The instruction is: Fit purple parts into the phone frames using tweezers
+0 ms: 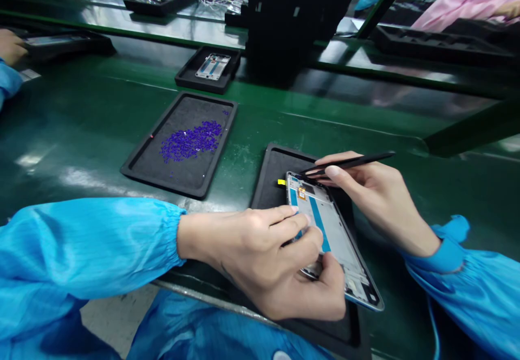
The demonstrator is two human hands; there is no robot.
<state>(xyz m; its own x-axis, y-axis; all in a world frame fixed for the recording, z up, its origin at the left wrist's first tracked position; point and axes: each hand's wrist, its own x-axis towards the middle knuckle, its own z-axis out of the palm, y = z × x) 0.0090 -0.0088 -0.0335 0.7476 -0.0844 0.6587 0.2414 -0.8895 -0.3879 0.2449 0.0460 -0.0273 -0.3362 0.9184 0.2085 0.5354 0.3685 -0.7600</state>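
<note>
A phone frame [339, 230] with blue strips and a small orange flex cable lies tilted above a black foam tray [273, 173]. My left hand [272, 257] is closed on its near left side, thumb and fingers curled over the edge. My right hand [376, 197] grips black tweezers [357, 161], whose tips reach the top end of the frame. Exactly what the tips touch is too small to make out. A yellow tab [281, 182] sticks out at the frame's upper left corner.
To the left, a black tray [162, 178] holds a heap of tiny purple parts. Behind it, a smaller tray [184, 75] carries another phone frame [213, 67]. A co-worker's hand [11, 48] shows at far left. A dark upright panel [296, 18] stands at the back.
</note>
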